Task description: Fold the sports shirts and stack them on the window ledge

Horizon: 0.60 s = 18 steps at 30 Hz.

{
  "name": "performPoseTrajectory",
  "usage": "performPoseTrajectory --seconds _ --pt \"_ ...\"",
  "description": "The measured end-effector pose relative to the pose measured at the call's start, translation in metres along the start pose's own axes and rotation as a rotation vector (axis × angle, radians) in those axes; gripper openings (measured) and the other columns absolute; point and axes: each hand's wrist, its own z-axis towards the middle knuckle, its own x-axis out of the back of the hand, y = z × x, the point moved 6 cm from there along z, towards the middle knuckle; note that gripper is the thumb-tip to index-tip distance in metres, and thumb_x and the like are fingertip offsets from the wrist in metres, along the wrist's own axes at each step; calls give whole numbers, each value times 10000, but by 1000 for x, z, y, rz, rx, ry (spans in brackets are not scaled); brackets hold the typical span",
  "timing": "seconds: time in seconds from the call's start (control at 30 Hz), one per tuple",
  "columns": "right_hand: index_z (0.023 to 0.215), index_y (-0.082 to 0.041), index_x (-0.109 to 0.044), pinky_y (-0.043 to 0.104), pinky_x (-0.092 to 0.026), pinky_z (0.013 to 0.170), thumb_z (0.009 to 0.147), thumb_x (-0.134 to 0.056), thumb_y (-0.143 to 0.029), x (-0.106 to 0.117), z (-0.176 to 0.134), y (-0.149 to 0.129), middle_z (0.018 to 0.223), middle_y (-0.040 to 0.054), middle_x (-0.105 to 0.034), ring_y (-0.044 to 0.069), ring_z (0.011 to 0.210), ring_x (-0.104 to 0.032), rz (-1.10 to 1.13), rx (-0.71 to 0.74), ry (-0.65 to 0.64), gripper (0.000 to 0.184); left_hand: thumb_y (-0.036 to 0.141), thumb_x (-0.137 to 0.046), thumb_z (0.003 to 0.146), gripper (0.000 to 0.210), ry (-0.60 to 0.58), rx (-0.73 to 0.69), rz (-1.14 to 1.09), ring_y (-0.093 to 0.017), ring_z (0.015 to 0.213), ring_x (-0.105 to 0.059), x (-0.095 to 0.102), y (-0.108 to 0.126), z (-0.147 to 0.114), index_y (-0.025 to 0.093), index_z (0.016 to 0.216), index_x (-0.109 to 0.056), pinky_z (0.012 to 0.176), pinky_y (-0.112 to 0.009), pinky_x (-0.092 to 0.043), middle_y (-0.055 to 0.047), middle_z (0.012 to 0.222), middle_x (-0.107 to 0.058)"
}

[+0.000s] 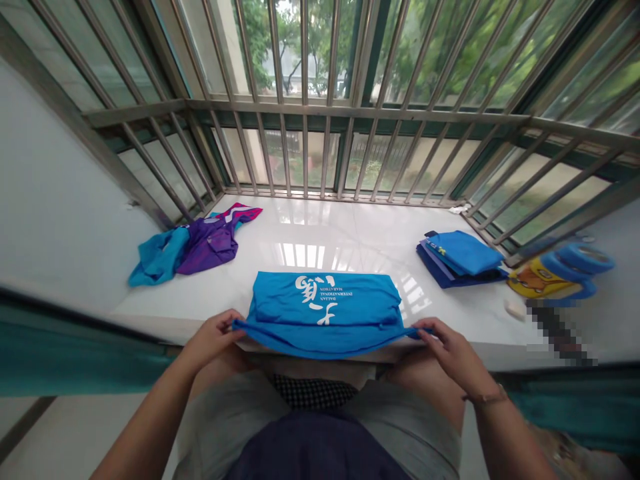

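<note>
A blue T-shirt point(280, 300) with white lettering lies folded into a wide rectangle at the front of the white sill. Its near edge hangs slightly over the sill's front, sagging in the middle. At the left corner of that edge, my left hand point(223, 331) pinches the cloth between thumb and fingers. My right hand point(440, 337) grips the opposite corner the same way, and the edge is stretched between the two hands. Part of the print is tucked under the fold.
Crumpled purple and teal clothes point(213, 243) lie at the left on the sill point(340, 227). To the right is a stack of folded blue clothes point(463, 253), beside a yellow and blue bottle point(545, 273) and a small pale object point(515, 309). Metal window bars point(305, 153) enclose the far side.
</note>
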Motion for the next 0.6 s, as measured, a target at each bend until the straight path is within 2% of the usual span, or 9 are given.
performPoseTrajectory --seconds 0.07,0.13,0.27,0.37,0.43,0.53,0.6 --pt "1073 -255 -720 357 -604 801 975 -597 -603 3 32 1 980 58 -782 251 877 -728 11 -16 73 381 607 -698 848 377 20 3 -125 -186 714 -622 2 11 30 234 843 -645 683 -296 -499 15 730 -672" --pt "1101 -234 -710 348 -579 762 981 -568 -559 3 68 3 962 56 -772 241 837 -705 -14 -46 137 375 692 -658 847 462 96 14 -167 -179 702 -606 5 20 63 231 847 -618 662 -287 -472 17 712 -653" --pt "1154 -206 -718 345 -551 854 1007 -547 -389 -10 119 13 1040 86 -779 250 949 -724 -300 -259 125 290 702 -660 784 477 219 135 34 -197 661 -597 7 11 111 229 813 -608 617 -300 -408 6 666 -634" --pt "1236 -144 -697 361 -528 938 1030 -564 -354 -29 121 19 1149 174 -761 288 1089 -730 -471 -405 98 324 634 -673 766 409 231 192 186 -219 682 -630 0 -10 120 230 792 -621 639 -316 -406 -8 683 -659" --pt "1255 -94 -678 382 -525 941 1060 -547 -457 -45 110 20 1177 232 -740 328 1127 -726 -529 -468 111 432 638 -673 770 418 280 184 187 -225 709 -651 -4 -23 117 233 871 -643 657 -315 -422 0 715 -672" --pt "1245 -70 -663 392 -531 906 1067 -519 -586 -70 91 19 1175 252 -732 359 1115 -729 -622 -551 96 565 672 -689 763 494 369 165 147 -219 704 -649 -5 -34 109 244 1006 -650 658 -311 -437 23 737 -659" --pt "1233 -72 -670 383 -530 886 1072 -528 -545 -78 86 19 1158 244 -744 355 1096 -736 -596 -576 77 520 682 -693 763 525 398 144 100 -213 705 -646 -6 -35 106 247 1052 -649 667 -311 -455 26 764 -659"
